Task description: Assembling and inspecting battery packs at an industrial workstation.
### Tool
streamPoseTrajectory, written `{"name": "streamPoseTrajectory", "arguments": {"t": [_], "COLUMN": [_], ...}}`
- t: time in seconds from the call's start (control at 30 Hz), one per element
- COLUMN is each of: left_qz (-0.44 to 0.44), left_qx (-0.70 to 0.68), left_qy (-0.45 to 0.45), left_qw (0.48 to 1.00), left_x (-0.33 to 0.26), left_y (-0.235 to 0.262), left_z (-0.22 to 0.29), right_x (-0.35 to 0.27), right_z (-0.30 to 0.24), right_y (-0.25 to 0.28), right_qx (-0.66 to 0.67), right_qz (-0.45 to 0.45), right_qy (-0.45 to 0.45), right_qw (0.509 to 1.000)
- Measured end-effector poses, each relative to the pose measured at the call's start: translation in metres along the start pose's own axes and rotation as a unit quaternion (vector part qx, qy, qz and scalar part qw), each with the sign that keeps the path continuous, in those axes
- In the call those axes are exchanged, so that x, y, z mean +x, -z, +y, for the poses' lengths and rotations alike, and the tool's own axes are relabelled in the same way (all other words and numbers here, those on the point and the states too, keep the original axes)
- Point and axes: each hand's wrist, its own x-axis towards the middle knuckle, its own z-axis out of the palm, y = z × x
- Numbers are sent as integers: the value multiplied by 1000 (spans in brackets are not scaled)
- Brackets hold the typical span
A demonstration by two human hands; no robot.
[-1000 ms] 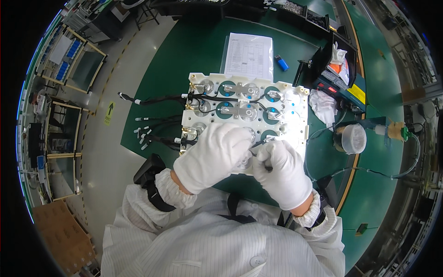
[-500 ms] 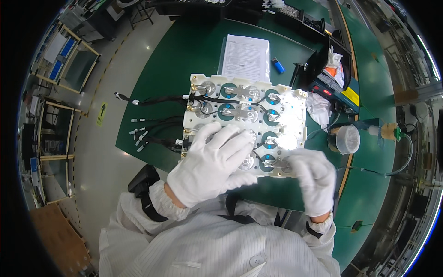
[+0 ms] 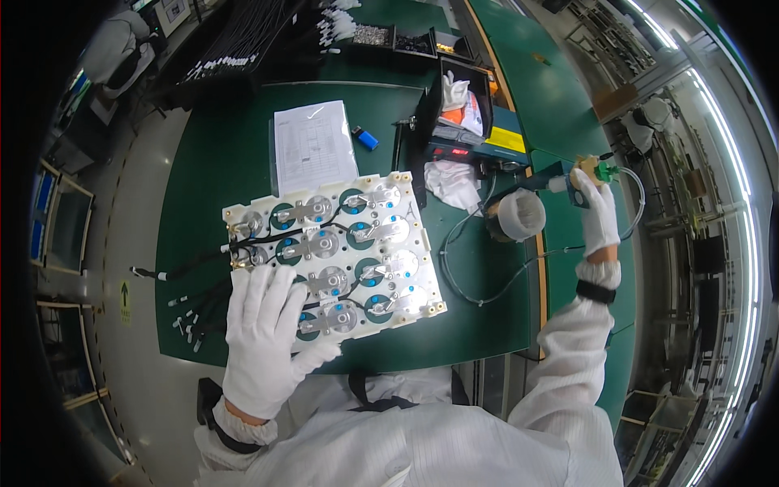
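Note:
My left hand (image 3: 264,329), in a white glove, lies with fingers stretched over the near left part of a white plastic panel (image 3: 333,268). The panel carries round openings, metal terminals (image 3: 329,280), blue dots and black wires. Out to the right, my gloved right hand (image 3: 596,213) closes round the handle of a soldering iron (image 3: 586,168), tan with a green cable end (image 3: 604,171). Its tip end is toward a dark holder and cannot be made out. Bundled black cables (image 3: 203,308) with white ends run off the panel's left side.
Beyond the panel lie a sleeved printed sheet (image 3: 312,146) and a blue lighter-like object (image 3: 366,138). A station with a red display (image 3: 450,152), a crumpled white cloth (image 3: 453,185) and a round whitish cup (image 3: 522,215) stand right. A grey cable (image 3: 454,284) loops across the green table (image 3: 487,325).
My right hand has gone from the panel's near right corner out to the soldering iron and closed on it. My left hand has shifted toward the panel's left edge. The view has swung right.

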Motion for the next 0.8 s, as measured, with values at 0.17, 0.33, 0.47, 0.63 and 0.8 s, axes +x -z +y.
{"name": "streamPoseTrajectory", "arguments": {"t": [0.17, 0.33, 0.47, 0.63, 0.8], "left_qz": [19, 28, -1, 29, 48], "left_qx": [-22, -19, -37, -26, -39], "left_qy": [-3, 13, 43, 55, 54], "left_qw": [1000, 999, 998, 998, 997], "left_x": [-6, -5, -2, -4, -6], "left_y": [-6, -6, -2, -9, -14], "left_z": [-4, -3, 0, -1, -3], "right_x": [0, -56, -101, -126, -136], "right_z": [-18, -72, -71, -62, -48], "right_y": [-9, -31, -78, -164, -195], "right_qx": [-100, -77, -26, 26, 42], "right_qz": [37, 206, 24, -141, -194], "right_qy": [4, 162, 395, 445, 423], "right_qw": [994, 962, 918, 884, 884]}}
